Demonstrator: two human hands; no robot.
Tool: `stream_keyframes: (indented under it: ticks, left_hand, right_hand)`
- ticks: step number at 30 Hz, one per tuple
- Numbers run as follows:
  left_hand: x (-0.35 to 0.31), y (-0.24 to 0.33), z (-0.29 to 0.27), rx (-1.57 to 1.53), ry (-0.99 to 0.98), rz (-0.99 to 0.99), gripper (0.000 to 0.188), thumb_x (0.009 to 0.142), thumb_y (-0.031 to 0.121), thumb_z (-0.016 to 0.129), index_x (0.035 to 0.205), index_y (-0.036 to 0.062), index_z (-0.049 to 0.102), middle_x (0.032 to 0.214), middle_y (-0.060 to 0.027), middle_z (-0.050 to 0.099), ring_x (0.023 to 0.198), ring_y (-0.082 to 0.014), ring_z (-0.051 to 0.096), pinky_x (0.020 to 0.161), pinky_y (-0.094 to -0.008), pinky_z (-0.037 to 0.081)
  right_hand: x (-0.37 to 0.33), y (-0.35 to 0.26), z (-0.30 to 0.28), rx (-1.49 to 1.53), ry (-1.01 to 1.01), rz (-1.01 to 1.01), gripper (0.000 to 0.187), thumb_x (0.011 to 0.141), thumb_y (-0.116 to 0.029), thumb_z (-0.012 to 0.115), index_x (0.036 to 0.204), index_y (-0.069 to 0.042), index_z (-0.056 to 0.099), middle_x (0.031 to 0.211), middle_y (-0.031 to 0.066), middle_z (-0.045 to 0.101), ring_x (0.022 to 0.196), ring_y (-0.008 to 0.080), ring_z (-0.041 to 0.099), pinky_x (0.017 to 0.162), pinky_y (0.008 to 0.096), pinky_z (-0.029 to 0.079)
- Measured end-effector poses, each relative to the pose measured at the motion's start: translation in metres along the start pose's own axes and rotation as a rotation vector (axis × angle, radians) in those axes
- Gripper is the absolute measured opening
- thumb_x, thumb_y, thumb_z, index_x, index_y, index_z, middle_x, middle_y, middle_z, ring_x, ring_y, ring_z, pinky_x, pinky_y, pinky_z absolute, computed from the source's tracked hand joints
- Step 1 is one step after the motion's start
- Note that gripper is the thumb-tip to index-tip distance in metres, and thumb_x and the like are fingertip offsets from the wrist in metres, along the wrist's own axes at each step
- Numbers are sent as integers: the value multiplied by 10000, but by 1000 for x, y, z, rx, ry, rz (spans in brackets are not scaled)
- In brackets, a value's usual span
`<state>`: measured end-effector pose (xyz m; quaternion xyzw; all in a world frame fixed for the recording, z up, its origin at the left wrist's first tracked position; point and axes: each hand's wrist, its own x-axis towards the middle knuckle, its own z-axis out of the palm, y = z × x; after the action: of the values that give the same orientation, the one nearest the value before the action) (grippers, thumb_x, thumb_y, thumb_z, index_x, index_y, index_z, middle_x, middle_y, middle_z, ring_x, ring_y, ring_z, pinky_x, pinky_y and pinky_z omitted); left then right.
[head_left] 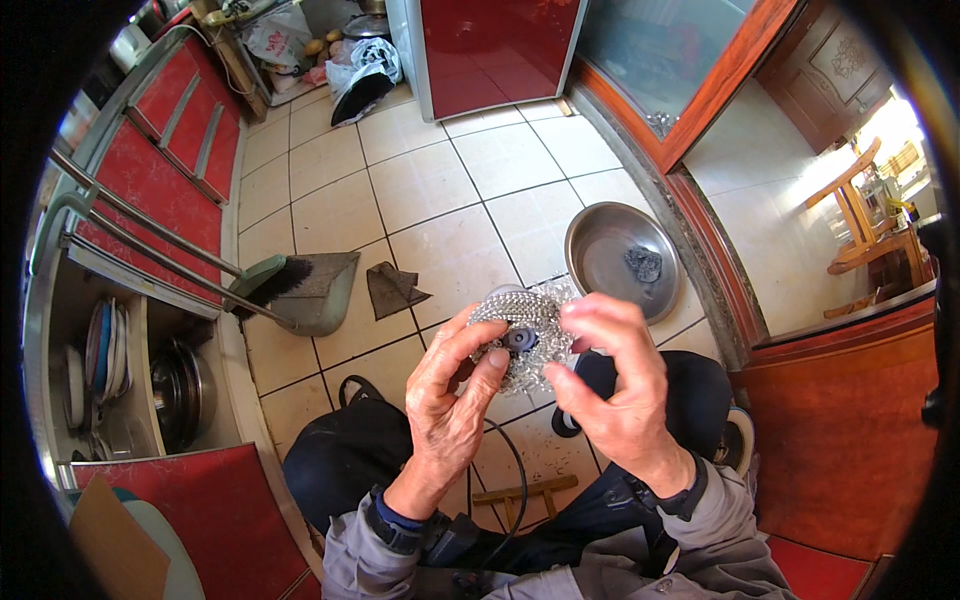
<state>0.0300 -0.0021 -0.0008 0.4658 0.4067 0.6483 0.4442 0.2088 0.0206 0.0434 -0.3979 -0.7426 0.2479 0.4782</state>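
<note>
Far on my left an open red cabinet [110, 370] shows plates [100, 350] standing on edge and dark pots [180, 392] stacked just beside them. Moving in, a green dustpan [318, 290] lies on the tiled floor [420, 190] with a dark brush [275, 283] resting in it, both long handles running up and away to the left, and a crumpled dark rag [393, 289] sits just to the right of the pan. Now my own hands, raised over my lap: my left hand [447, 400] has its thumb and fingers curled around the left side of a silvery wire scouring ball [520, 335], a firm pinch, fingertips pressed into the mesh. The ball is up in the air between both hands, in front of me and above the floor tiles, with a small dark blue patch showing at its middle. My right hand [612, 385] grips the ball's right side, fingers [590, 315] closed over the top edge and thumb pushing in from below. Just beyond it, a round steel basin [600, 250] rests on the floor with a dark grey scouring wad [643, 264] lying inside. Farther right runs the red-framed door [720, 90].
</note>
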Motion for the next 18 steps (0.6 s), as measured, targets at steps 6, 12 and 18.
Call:
stream_keyframes:
  ticks: [6, 12, 18]
  left_hand:
    - [3, -3, -1, 190, -78, 145, 257, 938, -50, 701, 1190, -2, 708, 1305, -182, 659, 988, -186, 692, 746, -279, 587]
    - [3, -2, -2, 243, -43, 142, 287, 924, -48, 717, 1205, 8, 713, 1313, -186, 657, 977, -175, 694, 724, -265, 582]
    - [2, 0, -2, 171, 4, 61, 296, 930, -6, 738, 1225, 7, 708, 1328, -177, 646, 980, -158, 682, 718, -261, 576]
  right_hand:
    - [7, 7, -14, 125, -55, 193, 345, 953, 5, 693, 1290, 15, 621, 1269, 136, 623, 1028, 164, 640, 809, 284, 550]
    - [3, 14, -11, 90, 31, 106, 188, 973, 96, 636, 1143, 20, 606, 1062, 74, 620, 815, 75, 592, 693, 225, 502]
    - [-2, 5, -18, 416, 60, 432, 222, 1010, -1, 612, 1230, 2, 579, 1018, 84, 635, 746, 86, 605, 632, 224, 498]
